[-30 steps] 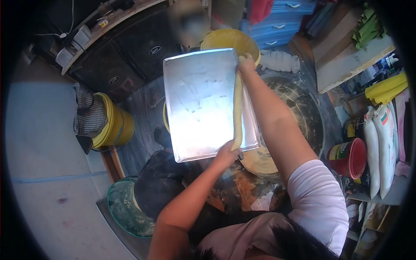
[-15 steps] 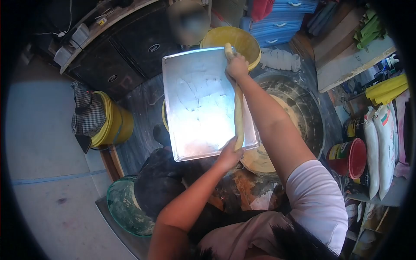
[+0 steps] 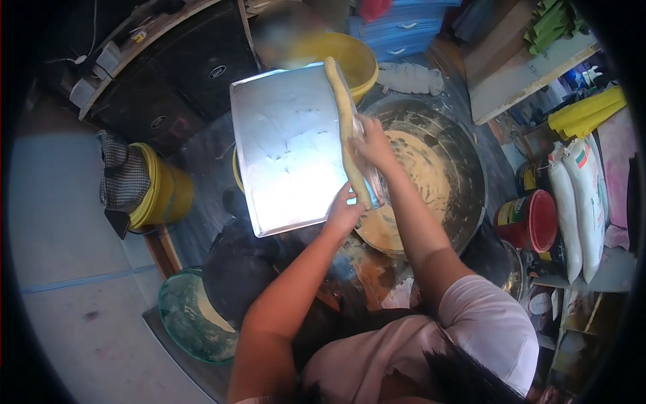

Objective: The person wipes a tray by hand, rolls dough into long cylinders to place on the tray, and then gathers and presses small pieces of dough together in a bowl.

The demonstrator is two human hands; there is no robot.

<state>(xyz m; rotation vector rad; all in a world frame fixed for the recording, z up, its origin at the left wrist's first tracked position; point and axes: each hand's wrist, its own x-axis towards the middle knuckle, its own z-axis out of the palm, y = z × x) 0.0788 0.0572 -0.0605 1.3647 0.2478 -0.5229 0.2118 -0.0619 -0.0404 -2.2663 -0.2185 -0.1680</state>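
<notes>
one dough strip [image 3: 344,121] could slip off the tray [image 3: 288,148] sideways if the left hand [image 3: 343,214], gripping its near end, tugs unevenly; whether the right hand [image 3: 374,145] grips is unclear.

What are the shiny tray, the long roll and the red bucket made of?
Shiny tray: smooth metal, judging by its bright glare.
Long roll: probably dough, matte, pale yellow and softly bent.
Red bucket: likely plastic, with smooth, slightly glossy red walls.

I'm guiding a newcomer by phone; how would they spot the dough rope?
Find the shiny tray near mid-picture. Along its right side lies the dough rope, near end at the left hand: long, thin, pale yellow, unlike the flat silvery metal.
</notes>
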